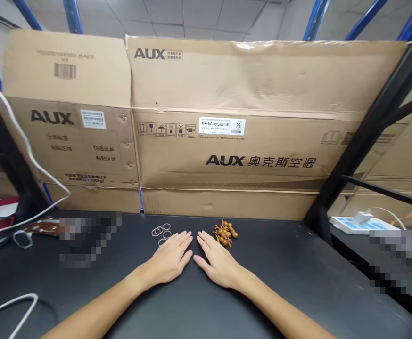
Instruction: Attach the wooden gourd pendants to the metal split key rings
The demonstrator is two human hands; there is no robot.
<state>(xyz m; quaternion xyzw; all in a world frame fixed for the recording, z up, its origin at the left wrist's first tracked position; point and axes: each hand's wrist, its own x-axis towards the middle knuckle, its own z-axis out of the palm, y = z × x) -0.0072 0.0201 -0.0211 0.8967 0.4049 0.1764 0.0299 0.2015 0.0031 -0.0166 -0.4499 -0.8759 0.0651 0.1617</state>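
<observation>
My left hand [170, 257] lies flat and palm down on the black tabletop [291, 268], holding nothing. My right hand [217, 262] rests the same way beside it, their fingertips a short gap apart. Just beyond my left fingertips is a small group of thin metal rings [161, 233], lying flat, with the nearest almost touching my fingers. Past my right fingertips sits a heap of small brown wooden gourd-shaped beads [225, 232], close to my fingers but apparently not touching them.
Large flattened AUX cardboard cartons [248, 113] stand along the table's back edge, held by a blue-and-black metal shelf rack [365, 127]. A white cable [11, 306] lies at the near left, and a white power strip [354, 224] sits at the right. Pixelated patches hide some areas.
</observation>
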